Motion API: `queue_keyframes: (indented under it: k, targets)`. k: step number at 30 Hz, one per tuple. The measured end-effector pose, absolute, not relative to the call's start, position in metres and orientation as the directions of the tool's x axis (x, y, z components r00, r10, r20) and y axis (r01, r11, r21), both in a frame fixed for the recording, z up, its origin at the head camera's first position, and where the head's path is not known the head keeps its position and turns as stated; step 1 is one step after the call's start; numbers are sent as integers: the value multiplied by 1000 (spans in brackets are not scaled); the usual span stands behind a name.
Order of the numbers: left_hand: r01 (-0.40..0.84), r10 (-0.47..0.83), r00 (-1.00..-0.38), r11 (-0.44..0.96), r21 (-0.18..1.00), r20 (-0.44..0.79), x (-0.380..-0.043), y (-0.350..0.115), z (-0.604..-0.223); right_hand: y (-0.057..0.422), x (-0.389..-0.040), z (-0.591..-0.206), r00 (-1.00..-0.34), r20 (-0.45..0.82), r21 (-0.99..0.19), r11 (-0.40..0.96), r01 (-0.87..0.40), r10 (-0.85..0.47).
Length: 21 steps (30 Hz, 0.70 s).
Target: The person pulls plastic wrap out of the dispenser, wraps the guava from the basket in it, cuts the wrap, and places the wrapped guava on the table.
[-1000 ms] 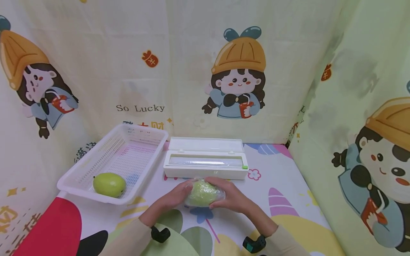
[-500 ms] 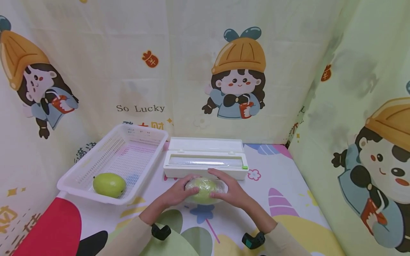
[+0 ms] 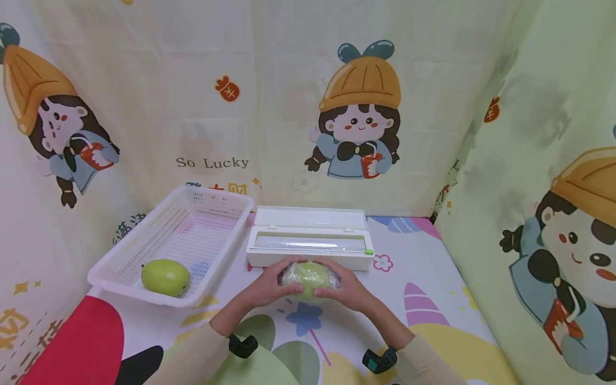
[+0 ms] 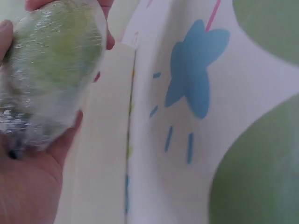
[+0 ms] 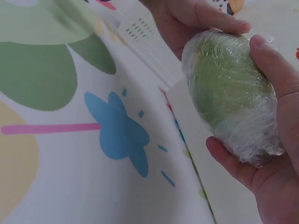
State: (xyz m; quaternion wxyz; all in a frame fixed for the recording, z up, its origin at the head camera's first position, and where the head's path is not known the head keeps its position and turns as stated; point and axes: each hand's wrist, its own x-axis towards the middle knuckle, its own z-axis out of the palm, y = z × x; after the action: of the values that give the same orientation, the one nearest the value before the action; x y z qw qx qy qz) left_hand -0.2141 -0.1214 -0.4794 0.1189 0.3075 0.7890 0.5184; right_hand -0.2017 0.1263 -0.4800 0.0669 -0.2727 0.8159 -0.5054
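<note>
A green mango [image 3: 310, 278] wrapped in clear cling film is held between both hands, in front of the white box. My left hand [image 3: 269, 284] grips its left end, thumb on the near side and fingers round the far side. From the right, my right hand [image 3: 350, 286] grips the other end in the same way. The left wrist view shows the wrapped mango [image 4: 56, 56] with creased film bunched near the palm. Crumpled film also gathers at the right palm on the mango [image 5: 229, 84] in the right wrist view.
Behind the hands stands a white cling film box [image 3: 308, 262], lid raised, with a film roll [image 3: 310, 243] inside and a green slider at its right. At left, a white perforated basket [image 3: 218, 251] holds an unwrapped green mango [image 3: 166, 278]. Printed curtains enclose the table.
The thumbs have come round to the near face of the wrapped mango. My right fingers lifted off its far side, then closed round it again. Box and basket stayed put.
</note>
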Motion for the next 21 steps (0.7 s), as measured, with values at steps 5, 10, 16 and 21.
queue_keyframes:
  k: [5, 10, 16, 21]
  targets:
    - [415, 608, -789, 418, 808, 91, -214, -118, -472, 125, -201, -482, -829, 231, -807, 376, -456, -509]
    - [403, 580, -813, 512, 759, 40, -217, -109, -471, 122, -200, -481, -799, 288, -756, 387, -528, -528]
    - [424, 572, -814, 460, 780, 105, -219, -102, -476, 114, -198, -484, -771, 338, -720, 379, -581, -540]
    - [396, 547, -830, 432, 810, 114, -219, -100, -477, 110, -197, -483, -795, 335, -714, 415, -565, -506]
